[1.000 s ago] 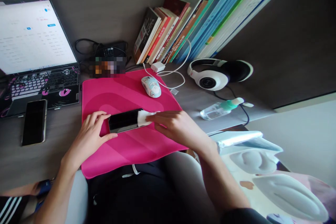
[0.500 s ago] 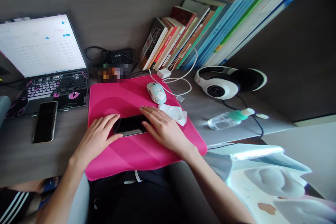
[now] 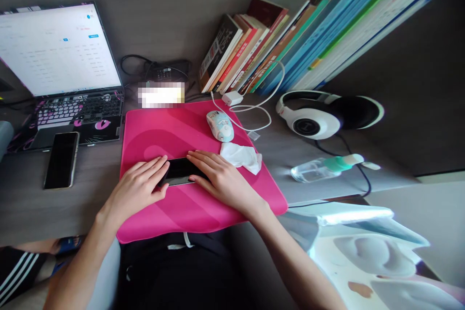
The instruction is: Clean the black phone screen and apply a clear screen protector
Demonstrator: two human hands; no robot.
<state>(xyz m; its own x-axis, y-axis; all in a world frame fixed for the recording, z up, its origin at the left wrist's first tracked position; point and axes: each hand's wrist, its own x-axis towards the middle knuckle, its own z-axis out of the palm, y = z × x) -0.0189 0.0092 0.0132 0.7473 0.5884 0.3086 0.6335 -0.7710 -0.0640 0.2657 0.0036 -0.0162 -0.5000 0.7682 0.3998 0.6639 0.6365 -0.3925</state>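
A black phone-like device (image 3: pixel 179 170) lies crosswise on the pink mat (image 3: pixel 196 213), its two ends covered by fingers. My left hand (image 3: pixel 140 186) rests over the left end, fingers together on the top edge and thumb at the lower edge. Over the right end lies my right hand (image 3: pixel 221 179), its fingers and thumb on the device in the same way. Just beyond the right hand are a crumpled white tissue (image 3: pixel 241 156) and a patterned mouse (image 3: pixel 220 126).
An open laptop (image 3: pixel 61 53) and another phone (image 3: pixel 61 160) are at the left. Leaning books (image 3: pixel 250 48), a white charger with cable (image 3: pixel 232 98), headphones (image 3: pixel 312 118) and a spray bottle (image 3: pixel 323 167) stand or lie to the right. Another person's leg shows lower left.
The fingers of my left hand have drawn closer together, and my right hand has shifted slightly left, covering more of the device. The view has moved a little.
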